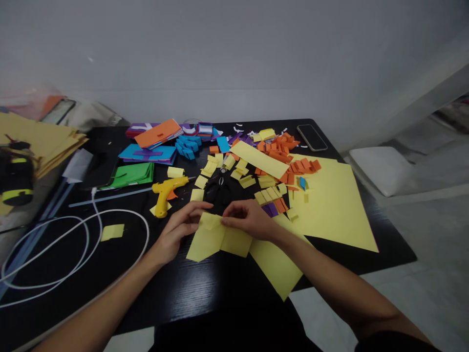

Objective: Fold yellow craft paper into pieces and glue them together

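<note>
A creased piece of yellow paper [212, 239] is held up in front of me over the near part of the black table. My right hand [249, 220] pinches its top edge between thumb and fingers. At the paper's left edge, my left hand [178, 232] grips it, with some fingertips hidden behind. Just beyond my hands lie black-handled scissors [220, 188], partly covered by small yellow paper pieces [208, 168]. Under my right forearm rests a larger yellow sheet [280, 259]. A yellow glue gun [166, 193] lies beyond my left hand.
Orange folded paper pieces [282, 146] and a yellow strip [260, 159] are heaped at the back. Large yellow sheets [337, 205] and a phone [312, 137] lie right. Green [134, 173] and blue [146, 152] paper stacks stand left, near a looped white cable [146, 230].
</note>
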The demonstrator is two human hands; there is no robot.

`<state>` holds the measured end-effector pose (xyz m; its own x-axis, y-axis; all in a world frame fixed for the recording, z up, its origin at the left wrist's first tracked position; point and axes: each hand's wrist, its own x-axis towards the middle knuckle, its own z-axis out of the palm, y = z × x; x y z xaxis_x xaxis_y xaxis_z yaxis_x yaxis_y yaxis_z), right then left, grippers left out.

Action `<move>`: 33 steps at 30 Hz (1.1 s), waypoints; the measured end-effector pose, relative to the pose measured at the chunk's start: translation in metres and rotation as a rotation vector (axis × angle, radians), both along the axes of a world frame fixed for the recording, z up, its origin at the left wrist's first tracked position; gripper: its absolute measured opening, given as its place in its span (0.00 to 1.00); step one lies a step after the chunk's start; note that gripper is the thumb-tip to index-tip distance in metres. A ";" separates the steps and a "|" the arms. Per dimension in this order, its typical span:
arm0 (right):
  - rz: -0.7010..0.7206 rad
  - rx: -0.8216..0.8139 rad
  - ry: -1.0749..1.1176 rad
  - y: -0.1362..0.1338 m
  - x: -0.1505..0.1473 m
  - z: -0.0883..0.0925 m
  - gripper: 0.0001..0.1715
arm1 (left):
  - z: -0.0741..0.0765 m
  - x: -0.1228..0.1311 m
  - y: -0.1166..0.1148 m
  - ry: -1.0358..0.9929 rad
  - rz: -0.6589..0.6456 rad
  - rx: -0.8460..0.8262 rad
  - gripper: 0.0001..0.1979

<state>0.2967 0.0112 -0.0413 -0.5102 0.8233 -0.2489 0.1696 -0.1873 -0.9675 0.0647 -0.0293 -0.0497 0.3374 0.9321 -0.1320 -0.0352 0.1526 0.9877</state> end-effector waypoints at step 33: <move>0.104 0.132 -0.049 -0.009 -0.001 -0.008 0.15 | 0.008 0.007 0.000 0.322 0.023 0.130 0.10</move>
